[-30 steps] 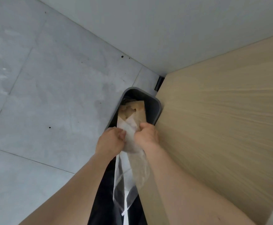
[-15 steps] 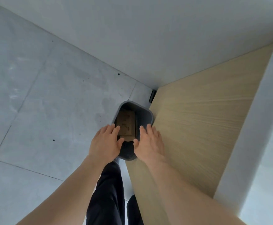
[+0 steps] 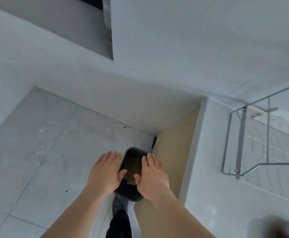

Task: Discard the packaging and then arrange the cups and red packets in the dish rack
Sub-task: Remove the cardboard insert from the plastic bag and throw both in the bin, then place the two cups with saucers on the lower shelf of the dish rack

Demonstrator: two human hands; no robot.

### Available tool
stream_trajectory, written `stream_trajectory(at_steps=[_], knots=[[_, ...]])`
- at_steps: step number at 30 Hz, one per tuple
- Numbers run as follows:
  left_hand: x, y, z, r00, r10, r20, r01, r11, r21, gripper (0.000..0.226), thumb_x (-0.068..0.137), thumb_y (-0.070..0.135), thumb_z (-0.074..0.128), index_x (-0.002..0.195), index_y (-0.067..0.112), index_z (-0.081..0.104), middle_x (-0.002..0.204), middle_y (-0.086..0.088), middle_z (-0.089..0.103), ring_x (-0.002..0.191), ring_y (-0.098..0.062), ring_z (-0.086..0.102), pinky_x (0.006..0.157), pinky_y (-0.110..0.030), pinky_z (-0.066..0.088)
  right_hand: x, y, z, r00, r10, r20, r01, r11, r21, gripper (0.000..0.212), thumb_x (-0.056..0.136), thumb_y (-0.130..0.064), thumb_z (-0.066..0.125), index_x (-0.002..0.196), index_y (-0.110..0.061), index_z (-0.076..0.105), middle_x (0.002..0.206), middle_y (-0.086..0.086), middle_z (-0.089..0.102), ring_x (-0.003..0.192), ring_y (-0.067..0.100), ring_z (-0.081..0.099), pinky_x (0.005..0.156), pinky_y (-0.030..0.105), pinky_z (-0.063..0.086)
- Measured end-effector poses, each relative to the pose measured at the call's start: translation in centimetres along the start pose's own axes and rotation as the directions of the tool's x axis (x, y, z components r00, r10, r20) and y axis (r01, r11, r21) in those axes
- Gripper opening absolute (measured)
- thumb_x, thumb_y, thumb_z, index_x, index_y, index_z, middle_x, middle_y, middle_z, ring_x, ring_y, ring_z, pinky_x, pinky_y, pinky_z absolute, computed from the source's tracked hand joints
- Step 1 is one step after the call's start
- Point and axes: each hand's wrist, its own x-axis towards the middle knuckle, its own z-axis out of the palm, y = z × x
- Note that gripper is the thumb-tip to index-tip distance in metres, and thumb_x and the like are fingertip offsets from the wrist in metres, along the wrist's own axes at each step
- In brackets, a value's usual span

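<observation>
A dark grey waste bin point(image 3: 126, 194) stands on the floor against a wooden cabinet side. Brown paper packaging point(image 3: 131, 169) lies inside it. My left hand point(image 3: 105, 172) hovers flat over the bin's left rim, fingers spread and empty. My right hand point(image 3: 153, 174) hovers flat over the right rim, also empty. A wire dish rack point(image 3: 240, 145) stands on the white counter at the right. No cups or red packets can be made out.
The light wood cabinet side point(image 3: 174, 152) flanks the bin on the right, under the white counter point(image 3: 217, 194). Grey tiled floor point(image 3: 45, 152) spreads to the left. My dark trouser leg and shoe point(image 3: 119, 213) are below the bin. A blurred dark object point(image 3: 277, 227) sits at bottom right.
Both hands released the paper and plastic packaging into the bin and opened flat. The view has since risen, bringing the counter and dish rack into sight.
</observation>
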Motion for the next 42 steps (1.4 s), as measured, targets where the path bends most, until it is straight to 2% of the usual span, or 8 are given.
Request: stream_trajectory(at_steps=[7,11,19,24,30,35,38,42], knots=[[-2.3,4.0,-9.2,0.987,0.061,-0.148,-0.059,0.998,0.020,0.062,0.096,0.049,0.047,0.144,0.010,0.049,0.145,-0.006,0.056,0.136,-0.027,0.049,0.115,-0.040,0.038,-7.6,1.3,-8.0,0.983,0.011,-0.181,-0.006,1.000,0.028,0.074,0.099,-0.045,0.043,0.154,-0.006,0.015,0.164,0.013,0.013,0.151,0.030,0.007,0.125,0.042,0.008],[-5.8,13.4,-16.1,0.949,0.211,-0.236,-0.201,0.978,0.063,0.067,0.099,0.052,0.041,0.153,0.013,0.034,0.156,-0.002,0.042,0.145,-0.023,0.035,0.121,-0.037,0.028,-16.9,7.4,-12.4,0.911,0.085,-0.403,-0.064,0.996,0.067,0.071,0.096,-0.044,0.047,0.151,-0.006,0.024,0.158,0.012,0.026,0.148,0.029,0.018,0.123,0.042,0.016],[-5.5,16.2,-15.7,0.960,0.213,-0.180,-0.206,0.977,0.059,0.070,0.098,0.056,0.039,0.155,0.017,0.030,0.161,0.000,0.034,0.149,-0.020,0.027,0.123,-0.036,0.021,-18.6,10.3,-13.4,0.890,0.108,-0.443,-0.080,0.993,0.081,0.071,0.099,-0.042,0.045,0.153,-0.005,0.017,0.162,0.012,0.016,0.151,0.028,0.009,0.125,0.040,0.008],[-8.0,23.2,-15.2,0.938,0.282,-0.200,-0.263,0.958,0.117,0.069,0.098,0.056,0.039,0.153,0.014,0.035,0.158,-0.002,0.039,0.148,-0.023,0.031,0.121,-0.037,0.027,-23.4,16.9,-12.6,0.850,0.157,-0.502,-0.108,0.986,0.127,0.071,0.098,-0.041,0.048,0.152,-0.006,0.020,0.162,0.011,0.018,0.151,0.027,0.011,0.125,0.039,0.008],[-10.8,31.8,-12.5,0.920,0.335,-0.203,-0.311,0.940,0.140,0.109,0.077,0.077,-0.016,0.153,0.017,0.034,0.159,0.002,0.038,0.149,-0.020,0.029,0.120,-0.035,0.026,-30.1,25.9,-9.4,0.812,0.284,-0.510,-0.175,0.952,0.252,0.064,0.094,-0.042,0.052,0.145,-0.007,0.032,0.151,0.009,0.034,0.144,0.027,0.026,0.122,0.037,0.018],[-13.4,38.4,-10.4,0.953,0.262,-0.151,-0.256,0.965,0.057,0.089,0.086,0.074,0.010,0.158,0.022,0.019,0.166,0.005,0.022,0.153,-0.016,0.016,0.124,-0.032,0.011,-33.8,32.0,-6.8,0.806,0.380,-0.454,-0.212,0.901,0.378,0.063,0.094,-0.045,0.052,0.144,-0.011,0.034,0.152,0.005,0.036,0.142,0.026,0.030,0.117,0.035,0.028],[-14.3,41.1,-8.9,0.975,0.186,-0.123,-0.191,0.981,-0.027,0.076,0.096,0.066,0.029,0.158,0.023,0.019,0.165,0.006,0.022,0.152,-0.014,0.018,0.124,-0.032,0.017,-35.1,34.2,-5.4,0.811,0.427,-0.401,-0.217,0.855,0.471,0.066,0.093,-0.048,0.053,0.144,-0.013,0.033,0.148,0.002,0.040,0.137,0.023,0.037,0.110,0.034,0.036],[-14.7,43.7,-7.3,0.985,0.146,-0.087,-0.153,0.985,-0.083,0.073,0.096,0.064,0.035,0.156,0.024,0.025,0.161,0.008,0.031,0.148,-0.013,0.026,0.119,-0.033,0.029,-35.8,36.3,-3.9,0.813,0.496,-0.305,-0.230,0.754,0.615,0.063,0.091,-0.049,0.056,0.140,-0.014,0.038,0.141,0.001,0.046,0.128,0.025,0.045,0.099,0.037,0.045]])
